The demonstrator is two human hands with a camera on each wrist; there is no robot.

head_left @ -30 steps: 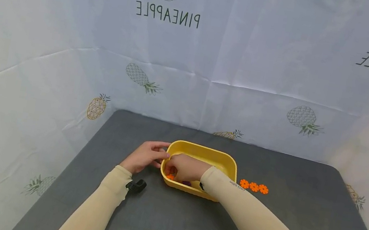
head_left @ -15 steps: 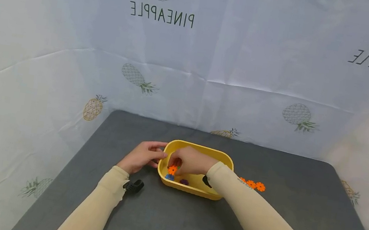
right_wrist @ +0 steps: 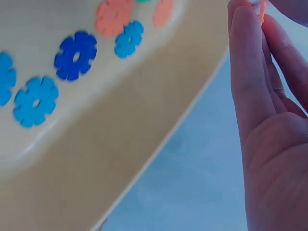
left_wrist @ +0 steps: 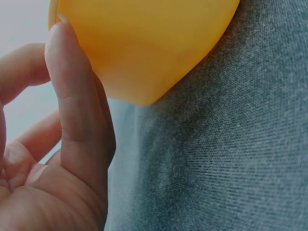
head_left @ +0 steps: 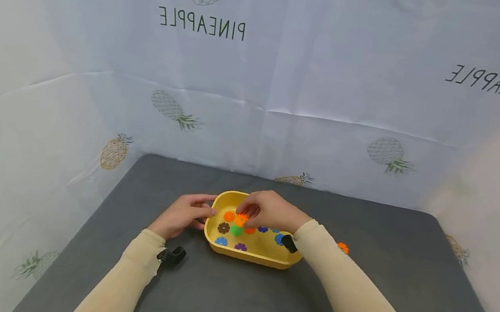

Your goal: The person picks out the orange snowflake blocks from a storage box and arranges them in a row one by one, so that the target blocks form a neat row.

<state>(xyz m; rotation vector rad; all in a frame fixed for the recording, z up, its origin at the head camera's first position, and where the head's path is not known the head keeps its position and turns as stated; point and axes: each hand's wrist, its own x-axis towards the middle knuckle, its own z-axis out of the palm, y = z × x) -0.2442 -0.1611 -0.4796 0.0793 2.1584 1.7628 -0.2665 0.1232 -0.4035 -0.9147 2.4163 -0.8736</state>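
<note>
A yellow plastic box (head_left: pixel 258 259) stands on the grey table. My left hand (head_left: pixel 180 215) holds its left end; the thumb (left_wrist: pixel 70 62) lies over the rim in the left wrist view, with the other fingers outside. Above the box's left half, my right hand (head_left: pixel 273 210) pinches an orange flower-shaped disc (head_left: pixel 241 220) between thumb and fingers. Only that disc's thin edge shows in the right wrist view. Several similar notched discs lie in the box: a brown disc (head_left: pixel 223 227), a green disc (head_left: pixel 236 230), a purple disc (head_left: pixel 241 247), a dark blue disc (right_wrist: pixel 75 56) and others.
On the table right of the box, an orange disc (head_left: pixel 343 247) shows past my right sleeve (head_left: pixel 335 268), which covers the area beside it. A white pineapple-print cloth (head_left: pixel 252 140) hangs behind and at both sides of the table (head_left: pixel 226 305).
My right hand has risen from the bottom of the box with the orange disc, uncovering more discs below. My left hand stays at the box's left end. The head view has shifted slightly.
</note>
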